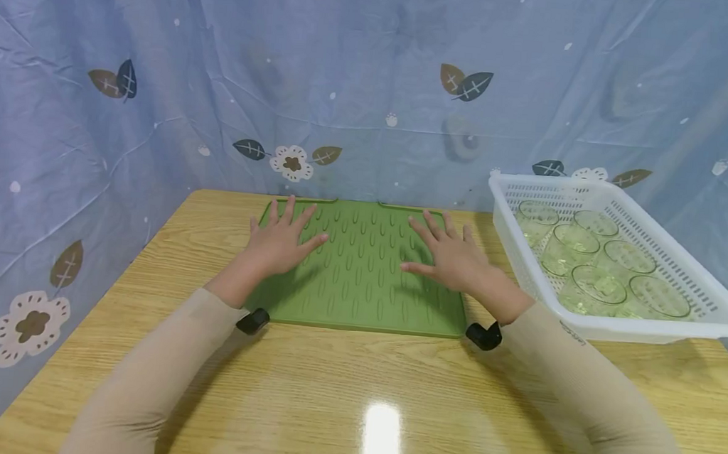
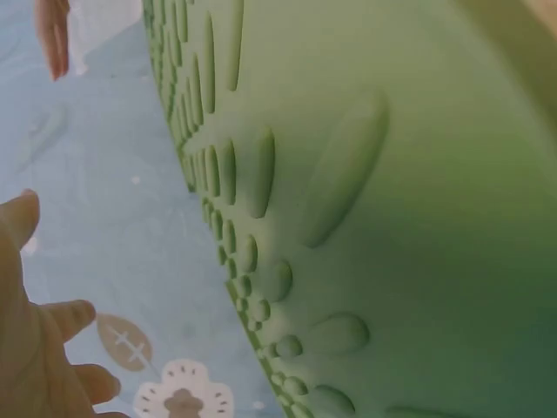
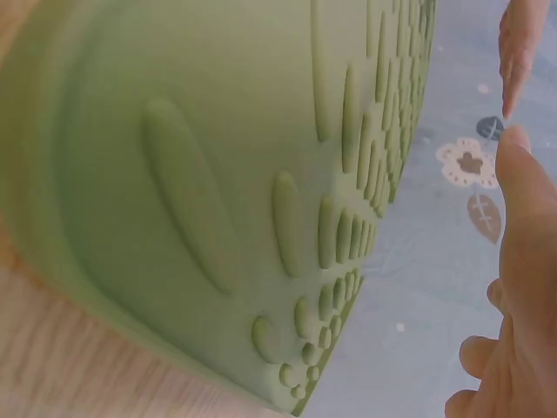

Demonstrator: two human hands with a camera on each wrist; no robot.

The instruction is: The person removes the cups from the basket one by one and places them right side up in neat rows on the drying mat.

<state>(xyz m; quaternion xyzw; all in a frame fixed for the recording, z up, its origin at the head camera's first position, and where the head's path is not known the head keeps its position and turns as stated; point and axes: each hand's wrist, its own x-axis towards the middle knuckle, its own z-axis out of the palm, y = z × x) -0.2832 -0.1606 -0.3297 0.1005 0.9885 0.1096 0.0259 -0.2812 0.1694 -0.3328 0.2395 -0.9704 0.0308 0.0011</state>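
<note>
A green ridged mat (image 1: 359, 284) lies flat on the wooden table. Over its left side my left hand (image 1: 277, 243) hovers with fingers spread, holding nothing. My right hand (image 1: 454, 259) is spread the same way above the mat's right side. Raised oval ridges (image 2: 344, 174) fill much of the left wrist view, with the left fingers at its lower left edge. In the right wrist view the mat's raised rim (image 3: 130, 335) meets the table, and the right hand (image 3: 526, 261) shows along the right edge.
A white plastic basket (image 1: 715, 329) stands at the right of the table, holding several clear drinking glasses (image 1: 598, 283). Blue patterned cloth (image 1: 376, 78) hangs behind the table and along its sides. Bare wood (image 1: 300, 386) lies in front of the mat.
</note>
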